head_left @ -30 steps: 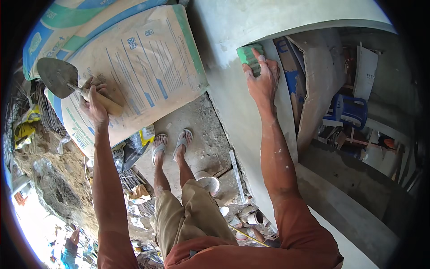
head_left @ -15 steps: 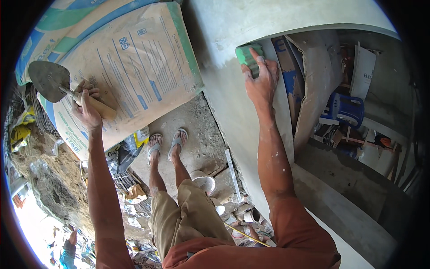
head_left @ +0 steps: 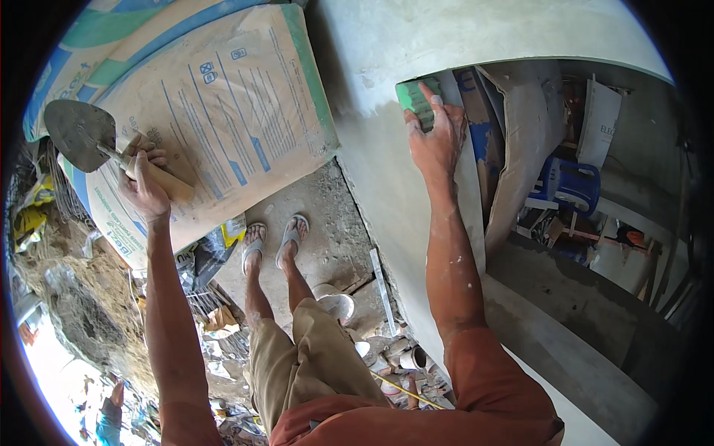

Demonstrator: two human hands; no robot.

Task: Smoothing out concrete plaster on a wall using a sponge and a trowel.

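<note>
A trowel (head_left: 80, 136) with a rounded, cement-smeared blade and a wooden handle is in my left hand (head_left: 146, 186), the fingers wrapped round the handle. It is held over a large paper cement bag (head_left: 223, 126). My right hand (head_left: 437, 141) presses a green sponge (head_left: 418, 102) to the smooth grey plastered wall (head_left: 372, 149), near the corner of an opening. The thumb and index finger spread over the sponge; the other fingers bend beside its right side.
Through the opening are cardboard sheets (head_left: 524, 141) and a blue plastic chair (head_left: 569, 186). Below stand a white bucket (head_left: 336, 305) and a long straight strip (head_left: 384, 290) against the wall's foot. Rubble and scraps (head_left: 394, 364) lie around my feet. At the lower left, part of another person (head_left: 111, 416) shows.
The sponge and my right hand have shifted slightly down in the picture, along with small movement of the whole view. The trowel stays in my left hand, almost unmoved.
</note>
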